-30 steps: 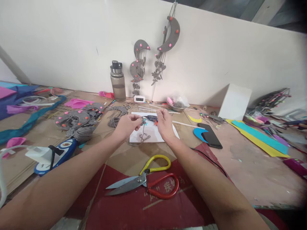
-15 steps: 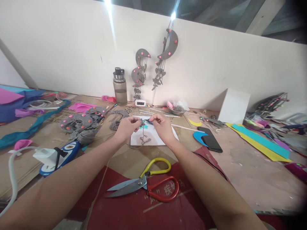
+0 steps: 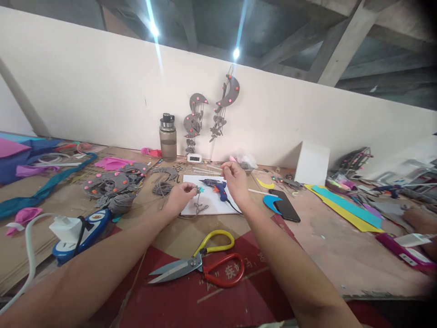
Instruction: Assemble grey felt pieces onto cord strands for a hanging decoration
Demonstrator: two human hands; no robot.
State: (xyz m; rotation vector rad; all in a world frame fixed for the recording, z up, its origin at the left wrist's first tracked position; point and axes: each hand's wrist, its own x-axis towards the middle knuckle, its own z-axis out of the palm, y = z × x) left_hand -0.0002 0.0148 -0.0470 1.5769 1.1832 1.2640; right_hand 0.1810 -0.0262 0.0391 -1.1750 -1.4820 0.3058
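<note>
The left hand pinched a grey cord with a small teal star over the white sheet on the bench. The right hand, raised beside the glue gun, had its fingers closed as if on a thread too fine to see. Keeping that line taut and the pinch close to the star would likely steady the work.

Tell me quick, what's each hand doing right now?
Left hand: pinched shut on a grey cord with a teal star.
Right hand: raised above the glue gun, fingertips pinched; what they hold cannot be told.
</note>
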